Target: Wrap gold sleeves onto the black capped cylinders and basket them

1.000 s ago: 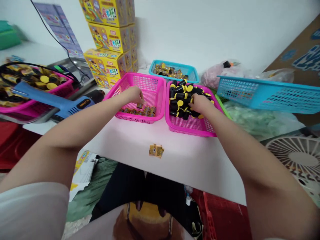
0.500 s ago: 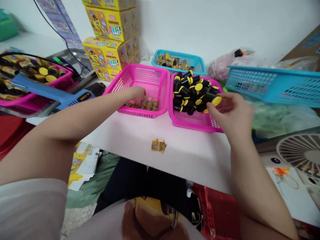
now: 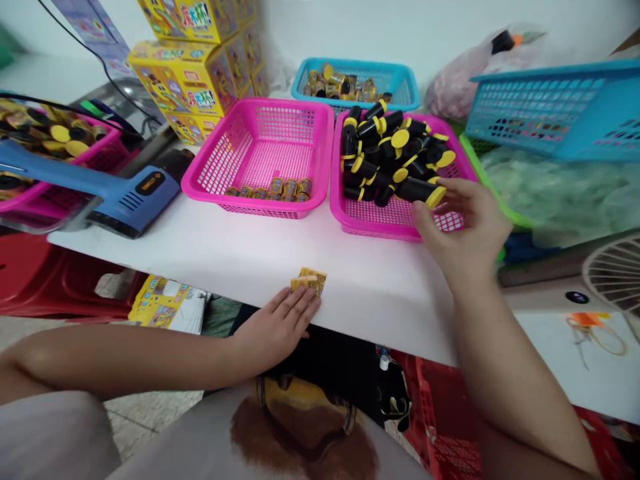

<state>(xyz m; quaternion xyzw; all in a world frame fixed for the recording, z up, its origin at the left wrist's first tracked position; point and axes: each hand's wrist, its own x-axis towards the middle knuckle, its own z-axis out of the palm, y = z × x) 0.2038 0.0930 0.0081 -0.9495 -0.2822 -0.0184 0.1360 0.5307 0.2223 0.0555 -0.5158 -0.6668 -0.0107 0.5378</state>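
Observation:
My right hand (image 3: 463,223) pinches a black tube with a yellow cap (image 3: 420,191) at the front of the right pink basket (image 3: 385,217), which is heaped with the same tubes. At the table's front edge my left hand (image 3: 277,327) lies flat with fingers stretched out, its fingertips touching a small yellow wrapper (image 3: 309,281). The left pink basket (image 3: 220,157) holds a short row of small wrapped tubes (image 3: 273,190) along its front wall.
A blue heat gun (image 3: 107,187) lies at the left beside another pink basket (image 3: 60,150) of tubes. Yellow boxes (image 3: 190,67) are stacked behind. Two blue baskets (image 3: 400,83) (image 3: 555,110), a green bag (image 3: 555,193), red crates (image 3: 440,413) and a fan (image 3: 617,270) are around.
My left hand left the left pink basket and came down to the yellow wrapper at the table edge. My right hand lifted a tube out of the pile and drew it forward.

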